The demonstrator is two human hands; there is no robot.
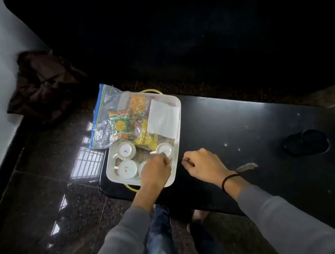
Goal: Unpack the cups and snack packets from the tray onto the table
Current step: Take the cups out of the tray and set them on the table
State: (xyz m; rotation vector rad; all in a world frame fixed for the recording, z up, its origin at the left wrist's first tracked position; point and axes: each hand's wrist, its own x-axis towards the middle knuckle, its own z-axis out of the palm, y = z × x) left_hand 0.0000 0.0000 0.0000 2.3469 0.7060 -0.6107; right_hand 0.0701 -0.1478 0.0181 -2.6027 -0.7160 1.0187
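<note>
A white tray (110, 167) with yellow handles sits on the left end of a black table (246, 125). In its near half stand upside-down white cups: one at the back left (125, 150), one at the front left (128, 169), one on the right (164, 149). A further cup (142, 168) is partly hidden under my left hand (156, 171), whose curled fingers touch the right cup's near edge. Snack packets fill the far half: a green-orange one (120, 125), a yellow one (148, 138), an orange one (137, 103). My right hand (203, 164) rests loosely fisted on the table beside the tray, holding nothing.
A clear zip bag (102, 111) with a blue edge hangs over the tray's far left side, and a white paper packet (163, 119) lies on the far right. A black round object (305, 141) sits at the table's right end. A dark cloth bag (45, 82) lies on the floor.
</note>
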